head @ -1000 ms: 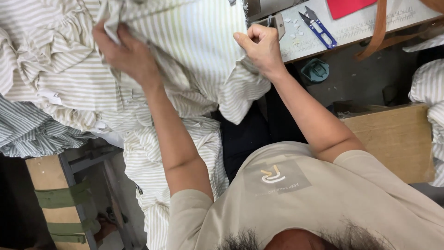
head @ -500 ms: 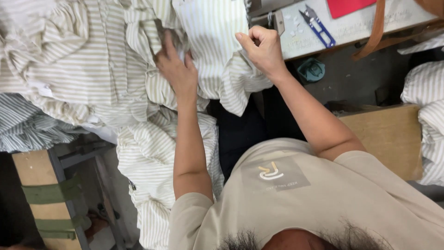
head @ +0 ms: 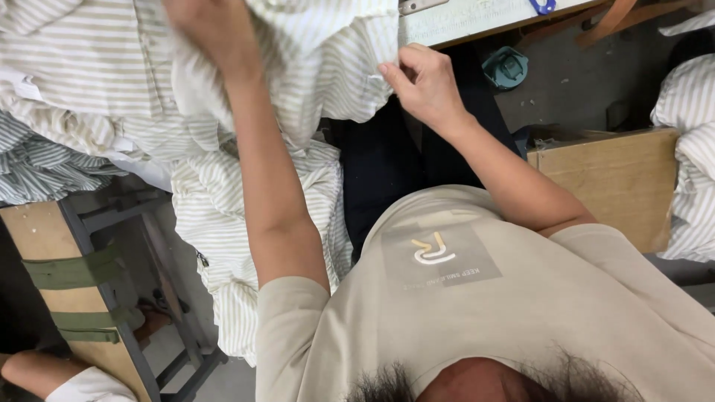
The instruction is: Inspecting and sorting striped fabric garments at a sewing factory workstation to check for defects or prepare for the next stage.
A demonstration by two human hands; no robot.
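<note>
Striped cloth lies heaped over the tabletop edge and spills down toward the lap. Left hand, blurred, is buried in the folds, apparently grasping a bunch of it; right hand pinches the cloth's edge between closed fingers. Sorting or spreading the piece seems the step in hand; finding a seam would need both grips steady. More striped cloth sits far right beside a wooden box, and a metal stand crowds the left.

My left hand lies on top of the striped cloth, blurred at the picture's upper edge. My right hand pinches the cloth's hem by the table. More striped cloth hangs beside a wooden box.
</note>
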